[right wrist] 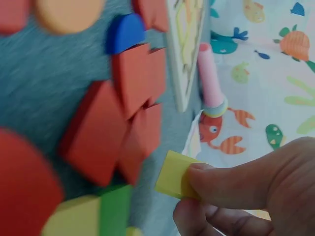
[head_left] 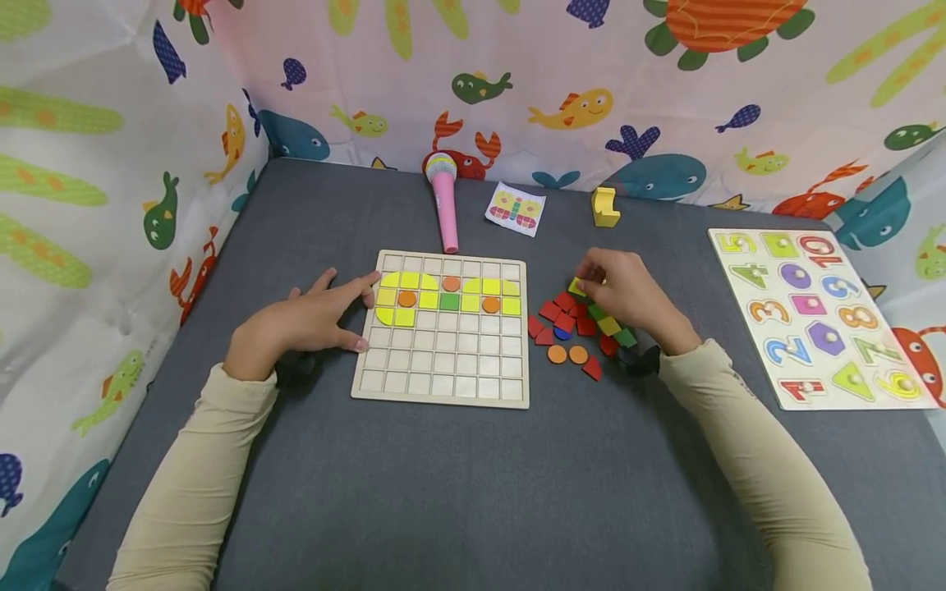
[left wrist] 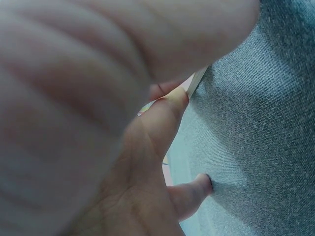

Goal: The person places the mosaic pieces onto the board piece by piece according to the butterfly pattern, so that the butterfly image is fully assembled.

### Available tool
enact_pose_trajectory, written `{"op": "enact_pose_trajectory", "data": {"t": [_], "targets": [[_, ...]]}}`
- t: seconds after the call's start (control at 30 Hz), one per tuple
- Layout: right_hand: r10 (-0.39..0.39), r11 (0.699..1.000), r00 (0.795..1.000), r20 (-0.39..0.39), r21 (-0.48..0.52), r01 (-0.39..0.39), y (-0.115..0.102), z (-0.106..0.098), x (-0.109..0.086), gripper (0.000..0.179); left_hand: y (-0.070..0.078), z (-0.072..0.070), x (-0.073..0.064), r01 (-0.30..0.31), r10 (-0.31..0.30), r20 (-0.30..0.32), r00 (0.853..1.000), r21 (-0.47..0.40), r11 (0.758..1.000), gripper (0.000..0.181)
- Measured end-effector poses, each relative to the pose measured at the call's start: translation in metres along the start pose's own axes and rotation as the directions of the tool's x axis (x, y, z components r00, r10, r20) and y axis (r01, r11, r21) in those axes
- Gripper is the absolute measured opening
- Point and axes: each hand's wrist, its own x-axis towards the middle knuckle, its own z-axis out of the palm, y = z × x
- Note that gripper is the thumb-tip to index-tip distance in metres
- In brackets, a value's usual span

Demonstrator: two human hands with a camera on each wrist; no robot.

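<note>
A wooden grid board (head_left: 440, 361) lies on the table, with yellow, orange and green pieces in its upper rows. At its left edge my left hand (head_left: 306, 322) rests with spread fingers; the thumb (left wrist: 165, 115) touches the rim in the left wrist view. My right hand (head_left: 626, 289) pinches a yellow square tile (right wrist: 173, 174) between thumb and fingers, above a loose pile right of the board. The pile has red tiles (right wrist: 130, 78), green and yellow tiles, a blue piece (right wrist: 125, 33) and orange discs (head_left: 557, 355).
Behind the board lie a pink toy microphone (head_left: 446, 205) and a small pattern card (head_left: 516, 209). A yellow block (head_left: 604, 207) stands farther right. A number and shape puzzle board (head_left: 820, 320) lies at the right. Printed curtains (head_left: 414, 74) hang around the grey table (head_left: 473, 492).
</note>
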Motion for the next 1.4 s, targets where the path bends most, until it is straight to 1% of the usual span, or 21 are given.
{"op": "enact_pose_trajectory", "data": {"t": [0.13, 0.2, 0.37, 0.47, 0.6, 0.7, 0.8, 0.9, 1.07, 1.27, 1.4], "targets": [[-0.010, 1.000, 1.000, -0.023, 0.028, 0.011, -0.010, 0.003, 0.004, 0.004, 0.001, 0.000, -0.001, 0.002, -0.002, 0.000, 1.000, 0.003, 1.000, 0.108], [-0.020, 0.999, 1.000, -0.017, 0.049, 0.020, -0.016, 0.005, 0.006, 0.004, 0.000, 0.000, -0.002, 0.004, -0.004, 0.000, 1.000, 0.006, 1.000, 0.108], [-0.087, 0.993, 0.996, -0.001, 0.082, 0.087, -0.032, 0.013, 0.013, 0.005, 0.000, 0.001, -0.001, -0.001, 0.001, -0.003, 1.000, 0.010, 1.000, 0.105], [-0.127, 0.988, 0.992, 0.001, 0.091, 0.126, -0.044, 0.020, 0.016, 0.004, -0.001, 0.002, -0.001, -0.013, 0.014, -0.012, 1.000, 0.009, 1.000, 0.100], [-0.167, 0.981, 0.986, 0.006, 0.104, 0.166, -0.060, 0.027, 0.021, 0.004, -0.001, 0.003, 0.000, -0.015, 0.015, -0.020, 1.000, 0.006, 1.000, 0.104], [-0.192, 0.975, 0.981, 0.023, 0.119, 0.188, -0.071, 0.032, 0.026, 0.004, -0.001, 0.003, -0.001, -0.004, 0.004, -0.018, 1.000, 0.011, 1.000, 0.110], [-0.213, 0.969, 0.976, 0.046, 0.139, 0.205, -0.082, 0.039, 0.030, 0.004, -0.001, 0.002, 0.000, 0.004, -0.004, -0.013, 1.000, 0.018, 1.000, 0.112], [-0.250, 0.959, 0.966, 0.066, 0.155, 0.238, -0.094, 0.047, 0.034, 0.005, -0.002, 0.003, 0.000, 0.003, -0.002, -0.012, 1.000, 0.022, 1.000, 0.112], [-0.318, 0.941, 0.943, 0.097, 0.155, 0.302, -0.112, 0.062, 0.044, 0.006, -0.002, 0.003, -0.001, 0.006, -0.005, -0.012, 1.000, 0.026, 1.000, 0.112], [-0.355, 0.932, 0.923, 0.150, 0.136, 0.337, -0.126, 0.079, 0.051, 0.006, -0.001, 0.002, -0.001, 0.013, -0.013, -0.002, 1.000, 0.020, 1.000, 0.112], [-0.383, 0.921, 0.908, 0.168, 0.142, 0.363, -0.133, 0.088, 0.055, 0.004, -0.001, 0.002, -0.002, 0.008, -0.008, -0.003, 1.000, 0.016, 1.000, 0.112]]}}
